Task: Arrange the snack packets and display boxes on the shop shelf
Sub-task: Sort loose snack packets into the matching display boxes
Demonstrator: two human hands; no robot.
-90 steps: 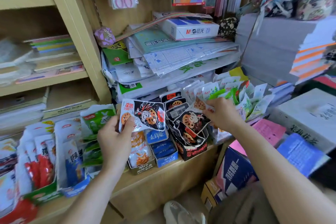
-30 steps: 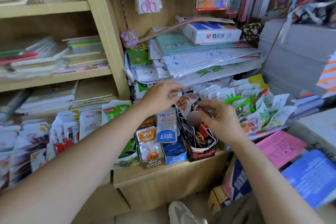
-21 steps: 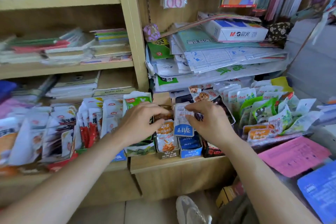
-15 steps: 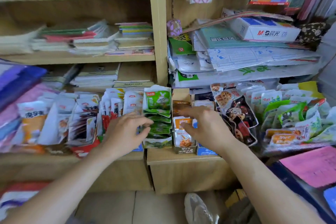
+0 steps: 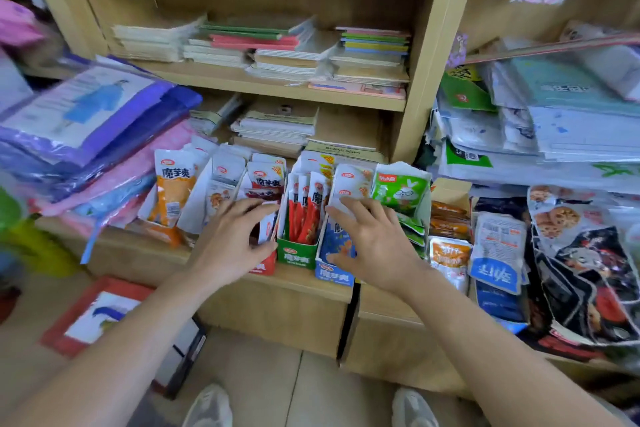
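Fingers of the left hand (image 5: pixel 232 243) and right hand (image 5: pixel 377 246) spread wide, holding nothing, touching packets (image 5: pixel 349 184) in the red box (image 5: pixel 265 265) and blue box (image 5: pixel 334 272) on the shelf (image 5: pixel 298 279). Boxes here look lined up; dark packets (image 5: pixel 588 263) rightward lie heaped, seemingly unsorted.

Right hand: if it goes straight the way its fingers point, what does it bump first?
Probably the white packets standing in the blue display box; the right hand seems nearly touching them, depth unclear.
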